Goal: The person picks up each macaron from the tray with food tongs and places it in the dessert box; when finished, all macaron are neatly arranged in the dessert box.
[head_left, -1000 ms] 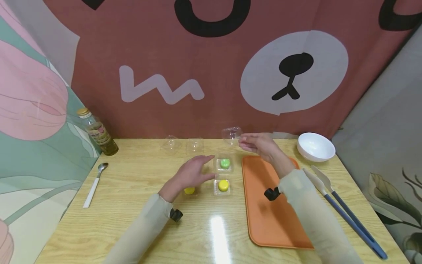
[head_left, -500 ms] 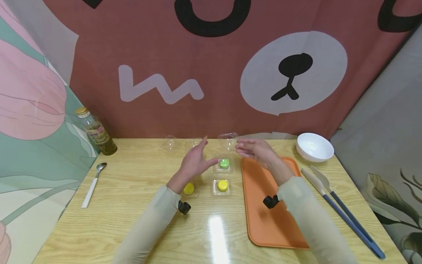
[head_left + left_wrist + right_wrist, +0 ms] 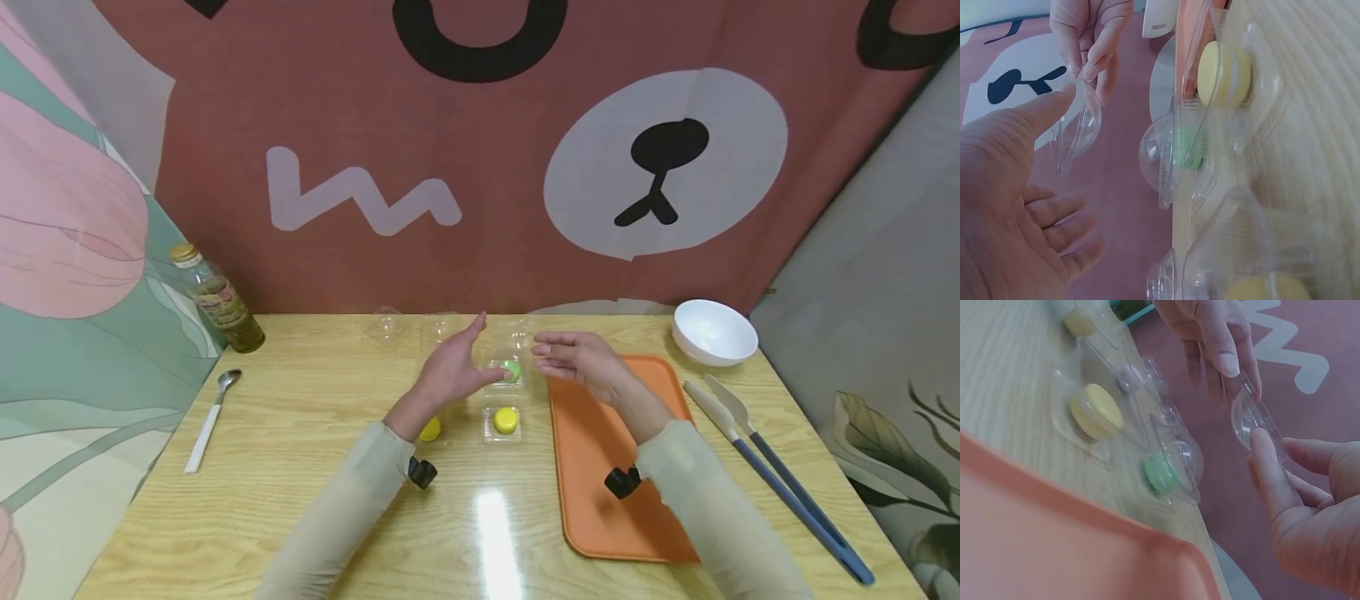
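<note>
My right hand (image 3: 585,362) pinches a clear plastic domed box (image 3: 1247,419) by its edge, upright above the table. My left hand (image 3: 450,373) is on its other side, the thumb at the box's upper edge and the other fingers spread apart below. A green macaron (image 3: 512,372) sits in a clear box under the hands, partly behind my left thumb in the head view. Nearer me, a yellow macaron (image 3: 506,420) lies in another box. A second yellow macaron (image 3: 430,429) is half hidden by my left wrist.
An orange tray (image 3: 600,533) lies under my right forearm. Tongs (image 3: 787,492) and a white bowl (image 3: 715,333) are at the right. At the left stand a bottle (image 3: 222,304) and a spoon (image 3: 212,421). Clear domed lids (image 3: 386,327) line the back edge.
My left hand has moved right and up to the clear box, its thumb now near it. The right hand, with the box, has shifted slightly left and lower.
</note>
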### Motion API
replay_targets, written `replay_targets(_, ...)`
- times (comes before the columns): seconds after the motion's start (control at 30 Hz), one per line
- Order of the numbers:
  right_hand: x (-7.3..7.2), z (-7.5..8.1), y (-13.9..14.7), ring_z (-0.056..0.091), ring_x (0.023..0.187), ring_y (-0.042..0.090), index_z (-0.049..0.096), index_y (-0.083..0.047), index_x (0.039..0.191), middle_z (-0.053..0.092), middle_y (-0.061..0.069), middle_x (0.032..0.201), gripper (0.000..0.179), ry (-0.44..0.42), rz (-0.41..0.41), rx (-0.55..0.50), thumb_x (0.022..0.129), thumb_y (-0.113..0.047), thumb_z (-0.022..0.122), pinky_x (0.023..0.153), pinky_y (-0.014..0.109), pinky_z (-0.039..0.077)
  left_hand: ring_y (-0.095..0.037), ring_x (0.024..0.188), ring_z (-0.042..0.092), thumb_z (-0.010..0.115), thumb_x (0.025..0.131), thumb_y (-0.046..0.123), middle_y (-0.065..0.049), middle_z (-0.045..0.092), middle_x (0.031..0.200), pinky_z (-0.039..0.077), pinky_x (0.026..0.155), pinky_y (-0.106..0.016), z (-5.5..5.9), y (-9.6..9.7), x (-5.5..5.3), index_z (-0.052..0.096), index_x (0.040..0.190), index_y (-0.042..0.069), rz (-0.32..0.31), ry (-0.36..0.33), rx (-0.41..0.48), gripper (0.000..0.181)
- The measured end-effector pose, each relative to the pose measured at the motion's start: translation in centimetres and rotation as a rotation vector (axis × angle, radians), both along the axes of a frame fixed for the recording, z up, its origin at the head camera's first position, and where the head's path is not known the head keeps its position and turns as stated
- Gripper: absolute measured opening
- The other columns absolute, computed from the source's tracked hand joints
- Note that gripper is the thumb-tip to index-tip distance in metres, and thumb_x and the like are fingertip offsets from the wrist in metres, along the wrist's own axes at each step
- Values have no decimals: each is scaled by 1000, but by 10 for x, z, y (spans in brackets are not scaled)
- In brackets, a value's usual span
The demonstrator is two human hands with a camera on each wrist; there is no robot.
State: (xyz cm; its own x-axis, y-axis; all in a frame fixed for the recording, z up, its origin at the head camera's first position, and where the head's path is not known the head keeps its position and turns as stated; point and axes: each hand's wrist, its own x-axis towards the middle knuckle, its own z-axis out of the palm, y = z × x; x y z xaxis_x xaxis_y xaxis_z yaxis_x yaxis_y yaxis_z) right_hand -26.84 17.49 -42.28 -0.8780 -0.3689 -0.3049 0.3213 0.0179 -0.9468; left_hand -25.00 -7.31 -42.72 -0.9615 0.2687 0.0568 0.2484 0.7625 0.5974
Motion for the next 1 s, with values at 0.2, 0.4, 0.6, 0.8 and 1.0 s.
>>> replay_targets(0.2,6,-2,-2,73,103,10,40,6,151,45,29,152,50,6,14,2,105,-9,54,92,25,59,-29,135,56,81,82,51,-1,52,155,52,106,-48,-1,2,2,29,161,18,-43,10,-17,100)
replay_targets(0.4,11,-5,-3,73,102,10,39,7,151,43,31,152,51,18,52,-3,105,-9,53,96,27,57,-29,134,57,82,82,48,-2,53,153,52,106,-47,-2,1,3,34,159,19,-60,14,-9,95)
replay_targets(0.6,13,-5,-3,73,101,10,41,7,150,43,32,152,50,19,71,-8,105,-9,54,100,31,55,-31,135,56,83,83,39,-2,54,152,50,109,-48,-3,-1,4,39,158,21,-80,-2,35,88)
replay_targets(0.8,15,-3,-4,73,101,10,39,9,151,42,33,153,50,11,73,-8,105,-6,52,102,33,54,-29,142,49,83,83,40,-2,51,155,44,115,-47,-4,-3,6,34,160,22,-104,-45,92,93)
replay_targets(1.0,18,-3,-6,71,113,19,37,9,151,44,31,153,51,12,95,-1,104,-5,52,103,34,53,-29,140,51,82,84,41,-2,55,152,44,115,-49,-6,-4,7,33,160,19,-97,-45,117,92)
